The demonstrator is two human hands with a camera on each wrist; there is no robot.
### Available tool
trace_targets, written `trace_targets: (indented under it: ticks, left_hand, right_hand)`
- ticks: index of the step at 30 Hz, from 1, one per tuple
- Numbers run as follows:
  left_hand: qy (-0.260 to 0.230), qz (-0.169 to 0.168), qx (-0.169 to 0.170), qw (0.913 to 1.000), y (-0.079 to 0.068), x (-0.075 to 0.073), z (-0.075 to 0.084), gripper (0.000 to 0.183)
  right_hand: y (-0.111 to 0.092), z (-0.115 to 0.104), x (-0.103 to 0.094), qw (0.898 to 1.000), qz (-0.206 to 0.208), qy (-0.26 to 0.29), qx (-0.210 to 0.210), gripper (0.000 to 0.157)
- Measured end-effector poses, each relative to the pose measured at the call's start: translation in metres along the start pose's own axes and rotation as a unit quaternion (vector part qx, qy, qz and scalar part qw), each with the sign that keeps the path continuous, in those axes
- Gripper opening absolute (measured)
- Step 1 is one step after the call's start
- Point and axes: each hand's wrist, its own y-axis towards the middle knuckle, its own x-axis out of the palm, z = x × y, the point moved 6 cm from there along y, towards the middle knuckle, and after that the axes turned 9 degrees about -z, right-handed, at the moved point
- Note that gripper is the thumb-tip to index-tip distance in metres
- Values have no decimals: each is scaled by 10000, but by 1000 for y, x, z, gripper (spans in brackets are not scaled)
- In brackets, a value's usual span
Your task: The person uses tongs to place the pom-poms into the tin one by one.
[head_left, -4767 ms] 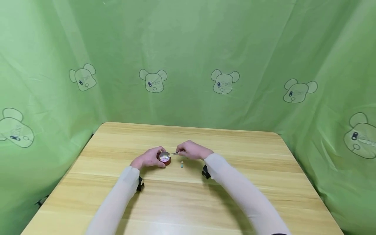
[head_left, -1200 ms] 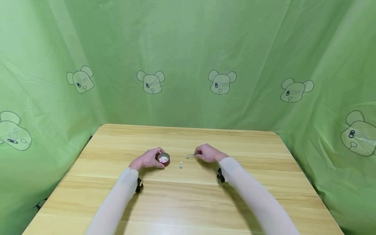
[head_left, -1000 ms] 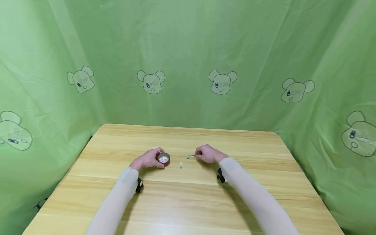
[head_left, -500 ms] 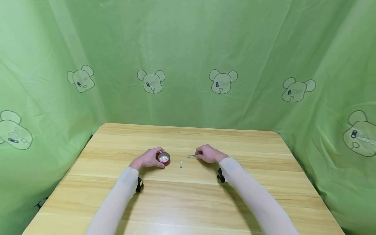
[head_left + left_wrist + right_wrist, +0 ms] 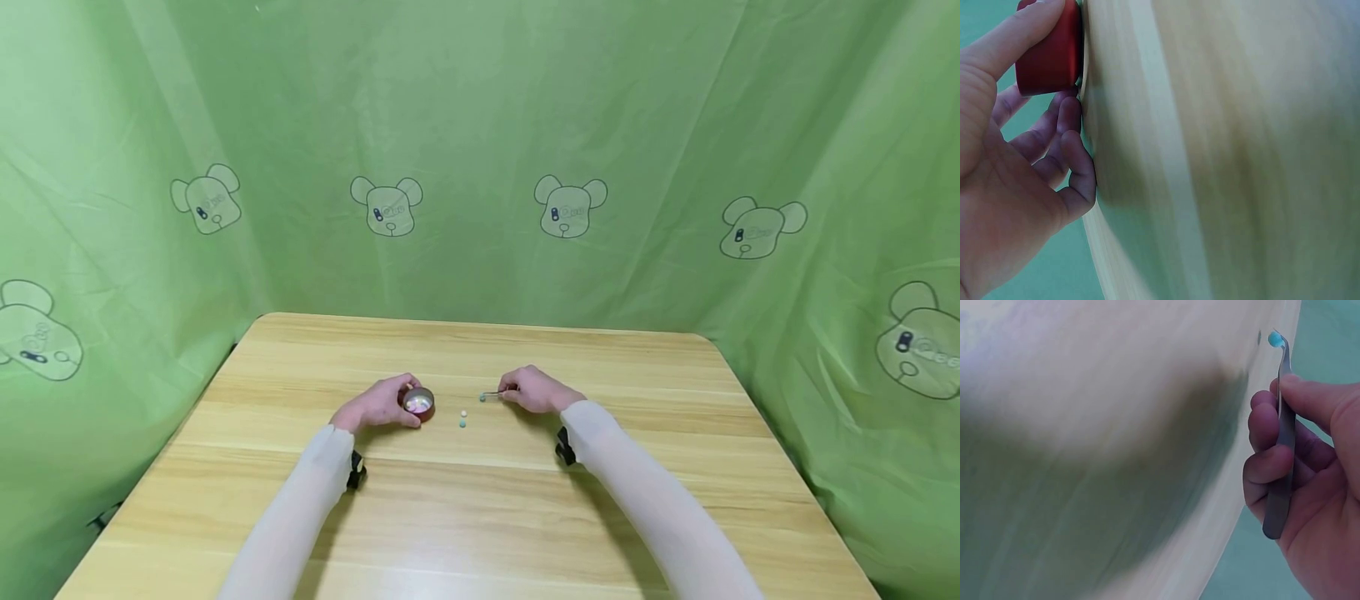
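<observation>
My left hand (image 5: 384,403) grips a round red tin (image 5: 428,416), thumb on the near side and fingers round the far side. Small pale, pink and yellow pieces lie inside it. In the left wrist view the red wall of the tin (image 5: 1054,59) shows between thumb and fingers. My right hand (image 5: 536,390) pinches bent-tip metal tweezers (image 5: 1285,431). A small blue ball (image 5: 1275,339) sits at their tips, seemingly just off the tabletop. Between the hands, a whitish ball (image 5: 463,413) and a blue-green ball (image 5: 462,424) lie close together on the table.
The wooden table (image 5: 480,517) has rounded far corners. Green curtains (image 5: 480,275) printed with bear heads hang behind it and on both sides. Black wrist cameras sit under both cuffs.
Since the oldest frame, my right hand and tweezers have moved right, away from the tin; a blue ball now shows at the tips. Over the last second they shift slightly. The left hand stays.
</observation>
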Motion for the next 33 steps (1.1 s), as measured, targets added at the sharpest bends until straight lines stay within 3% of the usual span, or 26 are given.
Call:
trace_targets:
  ticks: [13, 33]
  left_hand:
    - [-68, 8, -72, 10000, 0, -1, -1, 53]
    - [-46, -14, -41, 10000, 0, 0, 1, 54]
  right_hand:
    - [1, -13, -10, 9998, 39, 179, -120, 13]
    - [21, -64, -19, 9985, -17, 59, -544, 15]
